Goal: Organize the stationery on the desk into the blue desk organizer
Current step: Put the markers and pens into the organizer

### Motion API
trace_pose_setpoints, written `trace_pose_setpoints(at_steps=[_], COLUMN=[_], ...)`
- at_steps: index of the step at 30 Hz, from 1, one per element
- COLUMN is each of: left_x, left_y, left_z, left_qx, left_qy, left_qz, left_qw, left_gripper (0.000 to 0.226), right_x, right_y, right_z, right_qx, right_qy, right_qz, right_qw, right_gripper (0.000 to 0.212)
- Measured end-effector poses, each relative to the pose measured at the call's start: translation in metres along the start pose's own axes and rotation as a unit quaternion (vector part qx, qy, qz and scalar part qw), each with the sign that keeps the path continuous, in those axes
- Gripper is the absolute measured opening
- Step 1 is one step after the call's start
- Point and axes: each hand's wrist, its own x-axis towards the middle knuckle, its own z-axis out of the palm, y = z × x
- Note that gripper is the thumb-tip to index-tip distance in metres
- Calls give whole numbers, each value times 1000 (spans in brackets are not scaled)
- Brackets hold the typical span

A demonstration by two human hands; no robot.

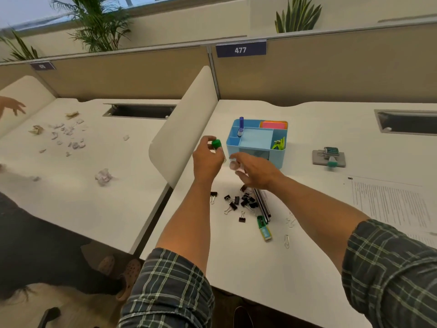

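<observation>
The blue desk organizer (279, 159) stands mid-desk, holding a purple glue stick (241, 127), pink and orange sticky notes (273, 125) and green clips (279, 143). My left hand (205, 159) grips a green-capped object (216, 143) just left of the organizer. My right hand (255, 171) hovers in front of the organizer, fingers loosely curled round a small clear object (234, 165). Several black binder clips (238, 202), dark pens (262, 204), a green sharpener (261, 221), a small green-yellow box (266, 233) and paper clips (287, 241) lie on the desk below my hands.
A grey hole punch (329, 157) sits right of the organizer, printed sheets (390, 204) at the right edge. A white divider (184, 129) separates the neighbouring desk, strewn with crumpled paper (104, 176). Another person's hand (14, 106) and feet (127, 271) show at left.
</observation>
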Motion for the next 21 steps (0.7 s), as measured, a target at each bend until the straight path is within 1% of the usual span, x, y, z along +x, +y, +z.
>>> trace_pose_setpoints(at_steps=[1, 5, 8, 10, 12, 14, 18, 21], left_x=[6, 22, 28, 31, 36, 40, 48, 53], left_y=[4, 14, 16, 16, 14, 11, 3, -2], left_z=[3, 17, 27, 32, 36, 39, 42, 44], left_qx=[-4, -5, 15, 33, 44, 55, 62, 79], left_qy=[6, 13, 13, 14, 12, 6, 1, -13], left_qz=[5, 23, 42, 48, 49, 46, 49, 63], left_qw=[1000, 1000, 999, 998, 998, 997, 997, 995], left_gripper=[32, 29, 26, 27, 29, 30, 31, 31], right_x=[1, 15, 27, 34, 41, 47, 57, 63], right_y=[2, 13, 16, 19, 21, 22, 23, 23], right_z=[-5, -21, -34, -39, -40, -38, -29, -20], right_qx=[18, 80, 149, 192, 223, 232, 238, 212], right_qy=[38, 170, 248, 281, 298, 296, 260, 238], right_qz=[-10, -15, 19, 47, 83, 115, 124, 115], right_qw=[999, 982, 957, 939, 925, 919, 928, 941], right_gripper=[46, 30, 28, 29, 32, 34, 32, 31])
